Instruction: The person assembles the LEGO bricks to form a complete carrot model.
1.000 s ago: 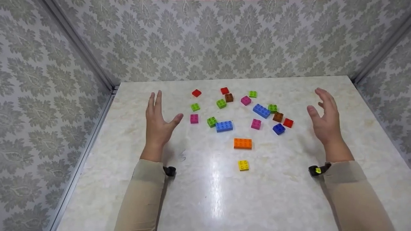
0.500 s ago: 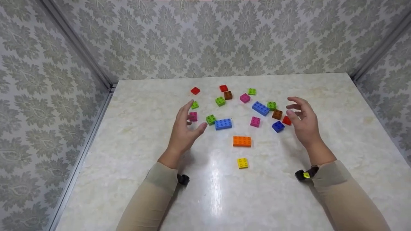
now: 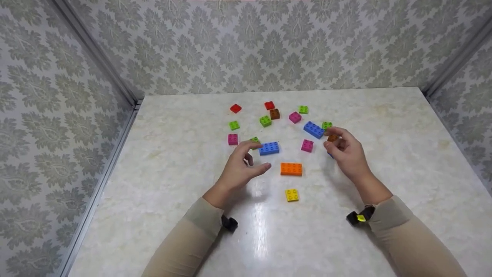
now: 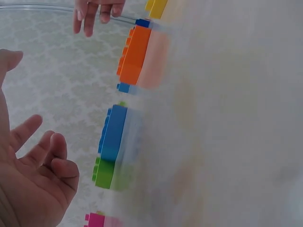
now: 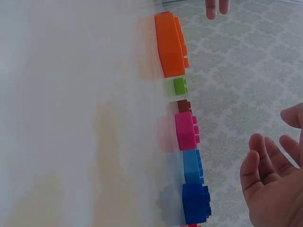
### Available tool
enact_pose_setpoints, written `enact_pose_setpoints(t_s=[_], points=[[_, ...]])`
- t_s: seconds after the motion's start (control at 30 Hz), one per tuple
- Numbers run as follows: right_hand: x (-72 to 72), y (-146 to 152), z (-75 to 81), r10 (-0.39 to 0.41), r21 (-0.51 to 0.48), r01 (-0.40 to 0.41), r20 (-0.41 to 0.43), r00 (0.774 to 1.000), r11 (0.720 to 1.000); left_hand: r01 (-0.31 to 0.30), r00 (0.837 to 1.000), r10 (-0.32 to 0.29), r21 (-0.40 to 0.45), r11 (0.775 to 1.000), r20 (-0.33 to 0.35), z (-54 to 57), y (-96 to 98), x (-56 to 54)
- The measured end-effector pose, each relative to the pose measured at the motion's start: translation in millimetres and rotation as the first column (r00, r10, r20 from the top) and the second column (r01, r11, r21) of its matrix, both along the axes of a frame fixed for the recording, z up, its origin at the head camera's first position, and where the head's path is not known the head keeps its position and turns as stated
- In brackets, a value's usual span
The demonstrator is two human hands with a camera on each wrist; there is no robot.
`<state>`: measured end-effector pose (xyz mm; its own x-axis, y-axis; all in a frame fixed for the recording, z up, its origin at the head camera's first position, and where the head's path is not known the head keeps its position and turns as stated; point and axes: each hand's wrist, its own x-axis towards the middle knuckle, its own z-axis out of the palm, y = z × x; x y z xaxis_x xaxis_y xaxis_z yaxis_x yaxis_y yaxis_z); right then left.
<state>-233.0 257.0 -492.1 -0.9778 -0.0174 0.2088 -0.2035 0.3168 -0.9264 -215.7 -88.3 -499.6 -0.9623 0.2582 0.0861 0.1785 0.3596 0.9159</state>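
My left hand (image 3: 242, 167) hovers with bent fingers and thumb spread apart, holding nothing. Its fingertips overlap a green toy brick (image 3: 255, 141) and the near end of a light blue brick (image 3: 269, 148) in the head view. The left wrist view has the hand (image 4: 38, 184) beside these bricks, above the table. On the other side my right hand (image 3: 349, 156), also holding nothing, hovers over a brown brick (image 3: 332, 137) and a dark blue brick (image 5: 195, 203), mostly covered in the head view. The red brick there is hidden. Between the hands lie an orange brick (image 3: 291, 169) and a pink brick (image 3: 307, 146).
A yellow brick (image 3: 291, 195) lies nearest the front. Farther back are another light blue brick (image 3: 314, 129), a pink one (image 3: 295, 117), red ones (image 3: 236, 108) and several green ones (image 3: 265, 121). Papered walls (image 3: 250, 46) close off the pale table (image 3: 153, 184) behind and at the sides.
Both hands have moved inward from the sides toward the bricks, the left rightward and nearer, the right leftward. Their fingers have bent more. The bricks lie as before.
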Motion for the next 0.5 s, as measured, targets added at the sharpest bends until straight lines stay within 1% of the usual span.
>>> enact_pose_setpoints(t_s=[0.1,0.13,0.23,0.33,0.43,0.5], points=[[2.5,-5.1,-1.5,0.025,0.015,-0.025,0.044,0.999,1.000,0.056,0.998,-0.056,0.001,0.998,0.019,-2.3,6.6,4.1],[3.7,-7.0,-2.3,0.039,0.027,-0.041,0.067,0.997,0.999,0.077,0.996,-0.077,-0.008,0.997,0.036,-3.4,9.6,6.0],[7.7,-12.5,-5.2,0.085,0.059,-0.093,0.132,0.988,0.994,0.127,0.988,-0.124,-0.032,0.991,0.096,-5.6,19.7,11.7],[10.5,-17.1,-8.1,0.120,0.116,-0.142,0.175,0.977,0.983,0.170,0.978,-0.160,-0.067,0.983,0.132,-7.2,28.5,16.0],[12.9,-20.7,-10.4,0.147,0.180,-0.184,0.199,0.969,0.966,0.197,0.974,-0.182,-0.108,0.974,0.136,-9.4,33.9,18.4],[14.1,-22.9,-12.5,0.170,0.216,-0.218,0.220,0.960,0.952,0.227,0.970,-0.210,-0.152,0.962,0.121,-12.1,36.0,19.9]])
